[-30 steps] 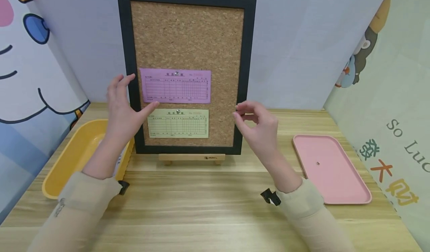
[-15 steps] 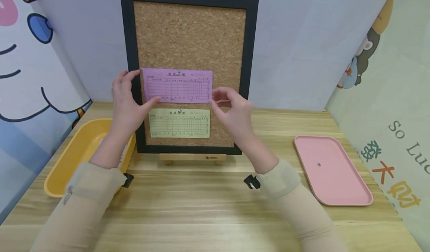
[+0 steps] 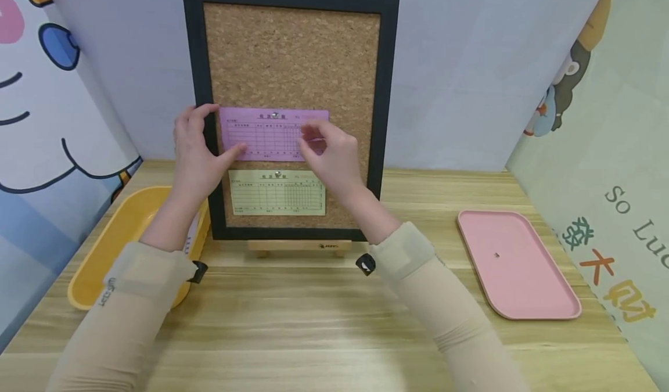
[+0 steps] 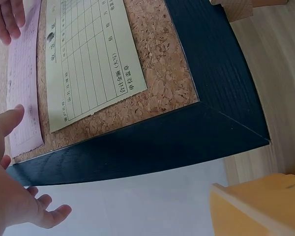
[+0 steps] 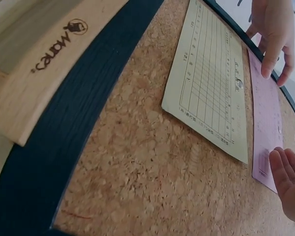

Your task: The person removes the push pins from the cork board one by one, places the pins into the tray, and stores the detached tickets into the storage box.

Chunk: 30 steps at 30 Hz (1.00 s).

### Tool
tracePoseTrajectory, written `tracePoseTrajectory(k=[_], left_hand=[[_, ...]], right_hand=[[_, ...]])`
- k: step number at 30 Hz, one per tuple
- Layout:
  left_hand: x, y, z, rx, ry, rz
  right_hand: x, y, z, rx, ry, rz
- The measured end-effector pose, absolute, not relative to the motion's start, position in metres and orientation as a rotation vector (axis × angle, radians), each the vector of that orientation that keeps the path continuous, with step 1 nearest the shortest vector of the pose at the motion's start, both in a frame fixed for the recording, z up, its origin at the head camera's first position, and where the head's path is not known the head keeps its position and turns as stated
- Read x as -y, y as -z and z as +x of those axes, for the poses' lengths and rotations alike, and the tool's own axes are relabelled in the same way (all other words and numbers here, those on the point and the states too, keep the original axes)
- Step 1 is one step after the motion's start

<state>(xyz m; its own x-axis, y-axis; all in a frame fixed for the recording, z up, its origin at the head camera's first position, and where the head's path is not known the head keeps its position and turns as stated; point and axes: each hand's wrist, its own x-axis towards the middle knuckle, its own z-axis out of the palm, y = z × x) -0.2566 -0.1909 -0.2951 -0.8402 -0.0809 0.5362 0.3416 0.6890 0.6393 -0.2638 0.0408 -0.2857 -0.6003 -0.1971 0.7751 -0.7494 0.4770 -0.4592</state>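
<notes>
Purple receipt [image 3: 263,135] and green receipt [image 3: 277,194] hang pinned, one pin [image 3: 496,255] seemingly unused, left grip [image 3: 197,153] wide, right grip [image 3: 337,157] narrow, contents unclear.

Cream sleeves [image 3: 112,322], the left one lettered, end in cuffs [image 3: 402,250] with black fittings [image 3: 366,263].

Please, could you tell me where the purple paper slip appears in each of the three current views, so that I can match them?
Head: slightly left of centre, the purple slip is above the pale green slip.
Left wrist: along the left side, left of the pale green slip.
Right wrist: on the right side, right of the pale green slip.
Shared landmark: the pale green slip.
</notes>
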Motion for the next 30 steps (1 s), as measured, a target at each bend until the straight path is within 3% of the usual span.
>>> tracePoseTrajectory(k=[13, 30], left_hand=[[0.191, 0.287, -0.258, 2.422, 1.007, -0.173], [0.192, 0.28, -0.259, 2.464, 1.012, -0.181]], right_hand=[[-0.025, 0.276, -0.28, 2.124, -0.97, 0.782], [-0.006, 0.274, -0.288, 2.19, -0.648, 0.554]])
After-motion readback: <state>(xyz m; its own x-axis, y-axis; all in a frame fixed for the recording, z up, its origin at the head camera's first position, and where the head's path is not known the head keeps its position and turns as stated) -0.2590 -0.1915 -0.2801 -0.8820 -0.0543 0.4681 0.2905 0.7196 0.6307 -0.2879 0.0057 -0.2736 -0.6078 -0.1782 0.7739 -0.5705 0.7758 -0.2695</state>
